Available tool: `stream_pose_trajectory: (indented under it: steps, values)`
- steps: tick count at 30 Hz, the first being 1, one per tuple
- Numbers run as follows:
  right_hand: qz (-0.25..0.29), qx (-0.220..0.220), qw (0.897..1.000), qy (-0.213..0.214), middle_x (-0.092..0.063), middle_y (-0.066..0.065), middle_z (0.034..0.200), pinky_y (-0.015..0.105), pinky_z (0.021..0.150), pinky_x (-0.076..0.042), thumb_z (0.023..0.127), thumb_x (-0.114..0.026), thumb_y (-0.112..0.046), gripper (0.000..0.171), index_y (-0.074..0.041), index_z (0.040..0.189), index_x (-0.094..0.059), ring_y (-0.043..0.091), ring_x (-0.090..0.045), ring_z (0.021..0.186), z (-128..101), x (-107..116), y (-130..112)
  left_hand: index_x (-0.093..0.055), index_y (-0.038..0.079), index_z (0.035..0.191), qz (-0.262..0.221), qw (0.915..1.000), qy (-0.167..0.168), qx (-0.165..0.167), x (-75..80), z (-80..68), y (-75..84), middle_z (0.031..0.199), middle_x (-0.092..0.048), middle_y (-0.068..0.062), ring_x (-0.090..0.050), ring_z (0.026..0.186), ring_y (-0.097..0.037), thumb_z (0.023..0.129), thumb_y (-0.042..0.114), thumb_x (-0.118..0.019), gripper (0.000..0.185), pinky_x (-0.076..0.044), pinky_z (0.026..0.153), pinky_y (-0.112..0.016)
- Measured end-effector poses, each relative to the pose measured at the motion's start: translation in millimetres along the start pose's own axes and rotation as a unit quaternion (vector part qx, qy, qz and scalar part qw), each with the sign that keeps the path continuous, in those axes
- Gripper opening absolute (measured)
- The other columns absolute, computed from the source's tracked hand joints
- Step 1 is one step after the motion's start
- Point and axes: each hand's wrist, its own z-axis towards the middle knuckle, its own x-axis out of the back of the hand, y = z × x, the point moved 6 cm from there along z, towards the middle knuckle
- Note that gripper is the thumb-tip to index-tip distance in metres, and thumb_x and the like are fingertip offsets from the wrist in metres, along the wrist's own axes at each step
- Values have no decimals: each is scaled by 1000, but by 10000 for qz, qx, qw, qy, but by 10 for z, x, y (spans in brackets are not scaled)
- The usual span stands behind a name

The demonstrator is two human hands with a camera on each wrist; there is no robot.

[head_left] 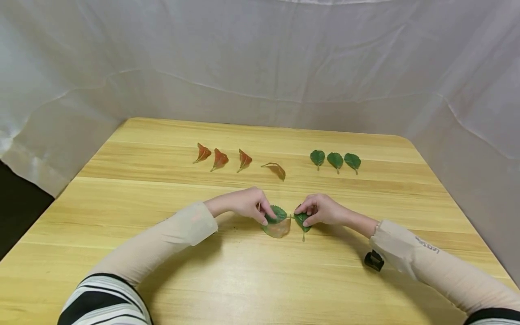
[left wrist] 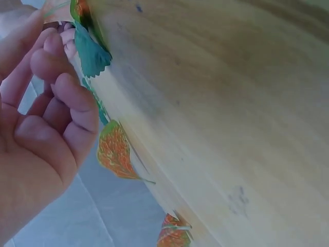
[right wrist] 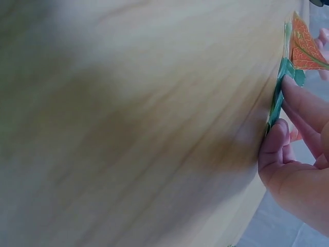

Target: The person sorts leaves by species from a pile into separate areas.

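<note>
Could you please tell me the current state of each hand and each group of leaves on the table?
Left hand: fingers curled, pinching a green leaf near the table's middle.
Right hand: pinching another green leaf, its stem toward the person.
Pale leaf: flat, under the left hand's leaf.
Four reddish leaves: in a row, untouched.
Three green leaves: in a row, untouched.
Wooden table: bears everything.

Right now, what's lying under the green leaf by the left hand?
Under that green leaf, a pale, brownish leaf lies flat on the table, its lower half showing. The left hand covers their left edges, so anything beneath there cannot be seen.
</note>
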Motion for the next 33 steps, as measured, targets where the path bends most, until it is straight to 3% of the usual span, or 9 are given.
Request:
stream_pose_trajectory:
  steps: [5, 12, 18, 27, 33]
  values:
    - [19, 53, 10000, 15, -57, 8, 84, 24, 63, -45, 70, -72, 2, 28, 6, 96, -67, 18, -49, 73, -13, 8, -15, -68, -2, 97, -313, 9991, -230, 162, -24, -46, -30, 74, -67, -2, -39, 38, -7, 80, 3, -65, 18, -38, 42, -19]
    - [92, 116, 9999, 28, -58, 10, 86, 24, 63, -45, 70, -73, 2, 28, 8, 96, -66, 20, -50, 74, -22, 12, -35, -67, -3, 100, -1012, 9916, -520, 617, -75, -73, -97, 83, -68, -5, -45, 41, -10, 84, 4, -60, 18, -37, 43, -19]
    - [122, 101, 9999, 37, -58, 9, 85, 24, 63, -45, 69, -73, 2, 28, 8, 96, -66, 20, -50, 73, -21, 13, -49, -65, -5, 101, -1236, 9891, -607, 525, -94, -69, -103, 81, -67, -8, -49, 45, -8, 82, -2, -61, 20, -39, 45, -18]
    - [145, 52, 9999, 53, -58, 9, 86, 24, 62, -45, 69, -73, 3, 28, 8, 96, -66, 19, -50, 73, -9, 5, -15, -68, -5, 90, -1014, 9938, -177, 421, -61, -65, -87, 75, -65, -10, -52, 48, -9, 72, -11, -67, 19, -49, 52, -29]
    - [215, 34, 9997, 75, -58, 9, 86, 24, 62, -45, 69, -73, 3, 28, 8, 95, -66, 19, -50, 73, -7, 5, -2, -68, -2, 76, -1185, 9923, 165, 316, -25, -55, -52, 68, -65, -7, -54, 48, -13, 72, -10, -66, 9, -49, 51, -31]
